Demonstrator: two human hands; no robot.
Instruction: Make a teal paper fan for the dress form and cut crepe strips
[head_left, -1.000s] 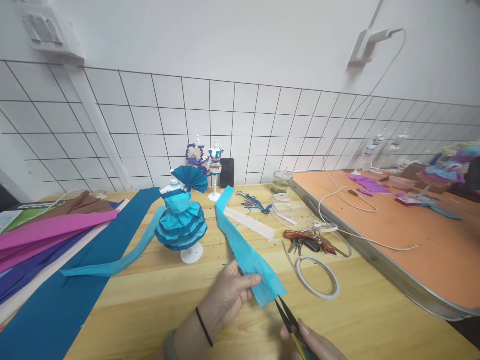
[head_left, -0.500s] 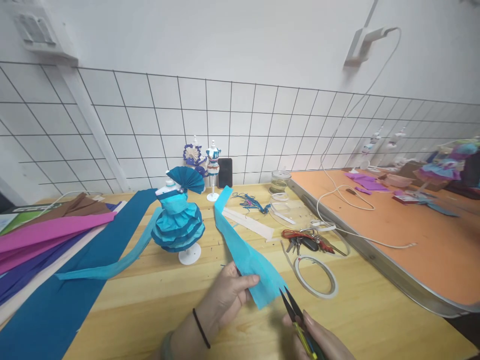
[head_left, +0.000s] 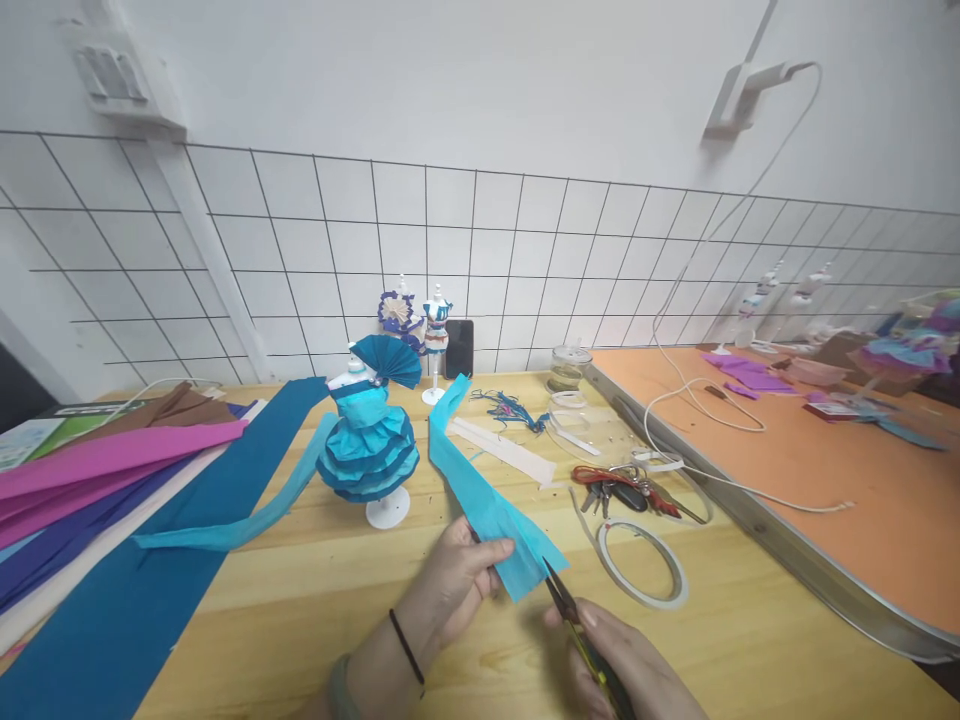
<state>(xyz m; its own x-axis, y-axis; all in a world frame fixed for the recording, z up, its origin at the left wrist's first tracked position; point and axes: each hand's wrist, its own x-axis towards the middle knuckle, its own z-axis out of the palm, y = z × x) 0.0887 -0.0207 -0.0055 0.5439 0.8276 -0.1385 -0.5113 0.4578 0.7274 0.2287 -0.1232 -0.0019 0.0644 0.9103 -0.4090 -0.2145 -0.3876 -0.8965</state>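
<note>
My left hand [head_left: 465, 575] pinches a long turquoise crepe paper strip [head_left: 480, 500] near its close end, thumb on top. The strip runs away from me across the wooden table, bent at its far end. In my right hand [head_left: 622, 655] is a pair of small scissors [head_left: 574, 615] with dark blades and yellow on the handles. Its blade tips touch the strip's near right edge and look nearly closed. To the left of the strip stands a small dress form [head_left: 367, 430] in a ruffled turquoise paper dress, with a dark teal pleated fan [head_left: 388, 360] at its shoulder.
A roll of white tape [head_left: 645, 562] and a bunch of keys [head_left: 619, 490] lie right of the strip. Coloured crepe sheets [head_left: 112, 455] cover the left side. A phone [head_left: 460, 348] leans at the wall. A metal-edged orange table [head_left: 817, 460] adjoins on the right.
The scissors have moved left onto the strip's edge, and their blades have come closer together. My left hand keeps its hold on the strip. The whole view has shifted slightly.
</note>
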